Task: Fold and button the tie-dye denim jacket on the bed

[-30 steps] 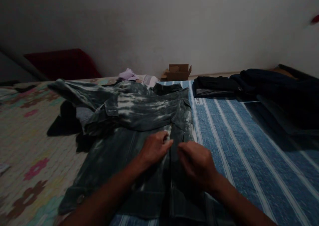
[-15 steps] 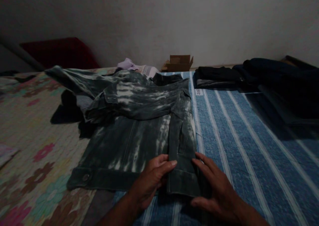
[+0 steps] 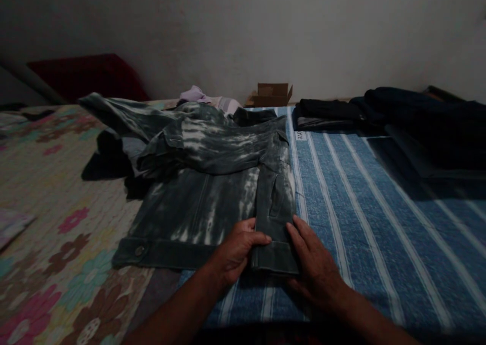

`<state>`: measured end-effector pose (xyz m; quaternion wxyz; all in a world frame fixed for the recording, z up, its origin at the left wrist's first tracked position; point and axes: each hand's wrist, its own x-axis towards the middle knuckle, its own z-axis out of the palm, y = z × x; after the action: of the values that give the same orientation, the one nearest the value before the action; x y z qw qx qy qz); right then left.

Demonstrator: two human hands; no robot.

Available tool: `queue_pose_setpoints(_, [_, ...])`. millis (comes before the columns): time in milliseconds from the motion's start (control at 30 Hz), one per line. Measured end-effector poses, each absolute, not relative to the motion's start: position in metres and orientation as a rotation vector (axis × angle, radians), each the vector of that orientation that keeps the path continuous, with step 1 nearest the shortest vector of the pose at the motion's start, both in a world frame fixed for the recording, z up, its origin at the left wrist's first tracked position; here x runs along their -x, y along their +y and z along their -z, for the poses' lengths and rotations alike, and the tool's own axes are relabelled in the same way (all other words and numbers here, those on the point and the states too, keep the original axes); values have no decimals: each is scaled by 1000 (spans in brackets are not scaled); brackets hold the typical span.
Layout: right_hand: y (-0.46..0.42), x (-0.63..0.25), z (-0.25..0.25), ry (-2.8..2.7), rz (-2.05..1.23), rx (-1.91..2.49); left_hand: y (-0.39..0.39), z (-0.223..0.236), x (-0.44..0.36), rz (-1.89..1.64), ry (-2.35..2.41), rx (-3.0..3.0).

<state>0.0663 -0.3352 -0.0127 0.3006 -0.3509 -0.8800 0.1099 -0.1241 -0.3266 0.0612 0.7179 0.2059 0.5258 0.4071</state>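
1. Now that your hands have drawn back from the jacket's middle to its hem, your left hand (image 3: 237, 251) pinches the hem edge of the denim jacket (image 3: 212, 193), which lies flat across the striped blanket (image 3: 360, 208) and floral quilt (image 3: 49, 218).
2. Your right hand (image 3: 313, 264) rests flat, fingers spread, on the folded panel's corner.
3. The cardboard box (image 3: 270, 95) stands open by the wall; its contents cannot be seen.

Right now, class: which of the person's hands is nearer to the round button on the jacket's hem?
Left. The left hand rests on the jacket hem, on the side of the button; the right hand lies farther away, at the hem's opposite end.
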Motion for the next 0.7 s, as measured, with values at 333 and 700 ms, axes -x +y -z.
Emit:
queue_pose_setpoints(333, [-340, -56, 32, -2280, 24, 927, -329, -56, 125, -936, 1201, -499])
queue_pose_setpoints(700, [-340, -46, 19, -2345, 255, 896, -330, -57, 131, -992, 1165, -526])
